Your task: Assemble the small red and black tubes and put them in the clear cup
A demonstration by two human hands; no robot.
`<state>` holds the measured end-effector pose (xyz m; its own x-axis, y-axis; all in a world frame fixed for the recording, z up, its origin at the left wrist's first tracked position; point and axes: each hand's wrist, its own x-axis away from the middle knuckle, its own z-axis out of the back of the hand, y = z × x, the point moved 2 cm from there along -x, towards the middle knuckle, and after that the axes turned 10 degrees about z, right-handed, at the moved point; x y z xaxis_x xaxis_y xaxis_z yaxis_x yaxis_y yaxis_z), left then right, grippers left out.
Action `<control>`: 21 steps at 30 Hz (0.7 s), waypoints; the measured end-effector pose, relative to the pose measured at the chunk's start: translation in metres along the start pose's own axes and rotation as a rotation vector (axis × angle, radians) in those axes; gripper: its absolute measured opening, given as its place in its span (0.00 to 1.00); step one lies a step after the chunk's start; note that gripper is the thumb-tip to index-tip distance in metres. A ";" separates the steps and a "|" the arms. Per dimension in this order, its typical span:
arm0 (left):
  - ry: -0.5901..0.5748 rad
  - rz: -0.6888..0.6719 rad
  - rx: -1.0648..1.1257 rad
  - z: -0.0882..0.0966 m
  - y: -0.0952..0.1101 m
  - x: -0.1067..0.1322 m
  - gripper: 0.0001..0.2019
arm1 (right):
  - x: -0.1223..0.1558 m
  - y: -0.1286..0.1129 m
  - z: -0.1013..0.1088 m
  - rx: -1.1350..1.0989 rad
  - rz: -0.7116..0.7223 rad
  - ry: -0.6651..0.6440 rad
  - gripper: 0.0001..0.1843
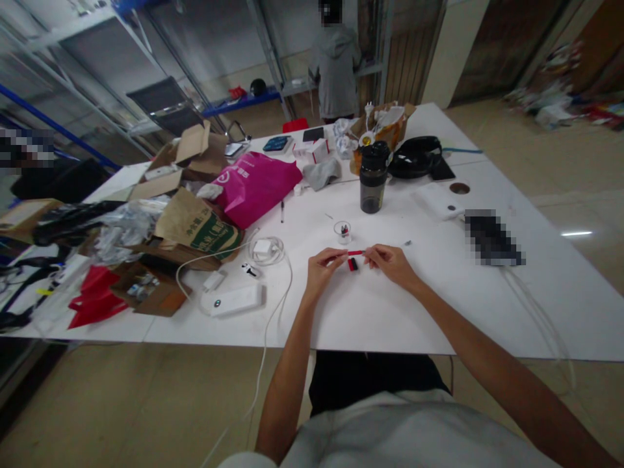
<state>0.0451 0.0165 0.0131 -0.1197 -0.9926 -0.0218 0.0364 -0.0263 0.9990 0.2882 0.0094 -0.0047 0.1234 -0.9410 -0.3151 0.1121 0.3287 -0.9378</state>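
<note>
Both my hands rest on the white table (390, 312) just in front of me. My left hand (322, 265) and my right hand (389, 261) each pinch one end of a thin red stick-like piece (355, 253), held level between them. A small red and black part (351, 264) lies on the table right under it. A small clear cup (342, 231) with tiny bits inside stands just beyond my hands.
A dark bottle (373, 179), pink bag (253, 185), cardboard boxes (188, 159), white charger with cable (263, 248), white power bank (234, 300) and black headphones (416, 156) crowd the table. A person in grey (335, 68) stands at the far end by shelves.
</note>
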 end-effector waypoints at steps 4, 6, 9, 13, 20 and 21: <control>0.033 0.041 0.033 0.001 -0.002 -0.001 0.15 | 0.000 0.000 0.001 -0.104 0.037 0.097 0.29; 0.028 0.054 0.033 0.000 -0.002 0.000 0.16 | 0.000 -0.001 0.001 -0.115 0.069 0.116 0.28; 0.010 0.094 0.042 -0.001 -0.001 0.001 0.17 | 0.000 -0.006 0.002 -0.077 0.132 0.097 0.23; -0.001 0.109 0.056 -0.002 0.000 0.002 0.16 | -0.001 -0.011 0.003 -0.075 0.150 0.074 0.21; -0.017 0.053 -0.014 0.000 0.004 0.004 0.14 | 0.000 -0.004 0.003 -0.031 0.095 0.054 0.26; -0.021 0.043 -0.026 0.000 0.004 0.004 0.13 | 0.000 -0.003 0.003 -0.021 0.097 0.051 0.26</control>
<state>0.0448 0.0127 0.0168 -0.1384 -0.9901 0.0225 0.0672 0.0132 0.9977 0.2909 0.0088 -0.0017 0.0822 -0.9079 -0.4110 0.0811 0.4171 -0.9052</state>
